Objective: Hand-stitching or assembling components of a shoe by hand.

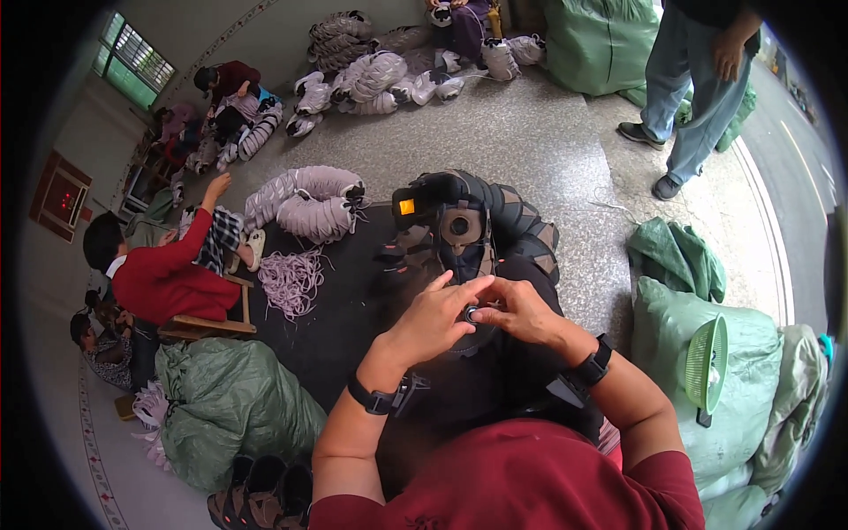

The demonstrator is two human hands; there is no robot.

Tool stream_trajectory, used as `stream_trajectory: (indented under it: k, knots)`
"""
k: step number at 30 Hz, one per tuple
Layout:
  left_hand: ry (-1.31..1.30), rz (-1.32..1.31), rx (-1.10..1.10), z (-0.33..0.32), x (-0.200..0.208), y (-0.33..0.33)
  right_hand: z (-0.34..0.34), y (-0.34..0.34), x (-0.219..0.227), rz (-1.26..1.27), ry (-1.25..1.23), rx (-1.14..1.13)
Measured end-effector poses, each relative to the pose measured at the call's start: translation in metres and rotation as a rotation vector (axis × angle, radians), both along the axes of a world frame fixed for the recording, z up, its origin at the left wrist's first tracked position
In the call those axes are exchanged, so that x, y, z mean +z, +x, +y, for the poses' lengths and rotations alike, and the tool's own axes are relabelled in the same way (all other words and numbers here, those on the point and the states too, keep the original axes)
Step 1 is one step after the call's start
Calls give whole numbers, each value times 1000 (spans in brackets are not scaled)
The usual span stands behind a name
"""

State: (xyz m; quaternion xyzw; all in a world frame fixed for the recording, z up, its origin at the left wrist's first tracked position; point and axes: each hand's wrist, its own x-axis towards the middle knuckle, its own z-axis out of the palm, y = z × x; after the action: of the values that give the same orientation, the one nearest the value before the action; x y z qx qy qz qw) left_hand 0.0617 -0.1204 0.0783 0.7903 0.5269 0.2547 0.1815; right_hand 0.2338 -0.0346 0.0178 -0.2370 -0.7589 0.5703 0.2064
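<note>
1. Small round piece [470,314] — dark rim, paler centre, little more than fingertip-sized. Sits in the gap between the two hands, above the dark lap; partly covered by fingers, so material and full outline cannot be told.
2. Left hand [427,321]: fingers bent, thumb curled in toward the index finger, closed about the piece.
3. Right hand [526,312]: fingers bent inward, index tip meeting the left's; thumb tip against the piece. Whether its fingers also grip it — hidden.
4. Just beyond the hands, a thick curved bundle of black-and-brown shoe uppers [523,221]; overlapping segments, dark padding, brown panels. An orange square patch [407,207] shows at its near-left end, and a brown panel with a round dark opening faces the wearer.
5. Left of the bundle, on dark matting: loose heap of pale lilac cords [291,281], tangled; behind it, a coiled lilac bundle [309,208].
</note>
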Motion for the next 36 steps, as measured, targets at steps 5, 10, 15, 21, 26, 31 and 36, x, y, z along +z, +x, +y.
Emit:
stream_trajectory:
  k: [5, 10, 15, 21, 26, 31, 36]
  knots:
    - [15, -41, 22, -1, 2, -3, 0, -3, 13, -10, -8, 42]
    - [-42, -117, 28, 0, 4, -20, 1, -9, 19, -60, -71, 39]
    - [-115, -197, -25, 13, -2, -39, -5, -19, 21, -146, 90, 50]
    - [148, 33, 14, 73, 2, -61, -7, -26, 9, -34, 315, 87]
    - [-159, 222, -8, 143, -16, -82, -5, -29, 7, -11, 353, 69]
    - [-453, 223, -85, 180, -19, -90, 2, -26, 7, -15, 297, 49]
    - [-494, 148, -125, 189, -25, -86, 9, -28, -4, 32, 222, 75]
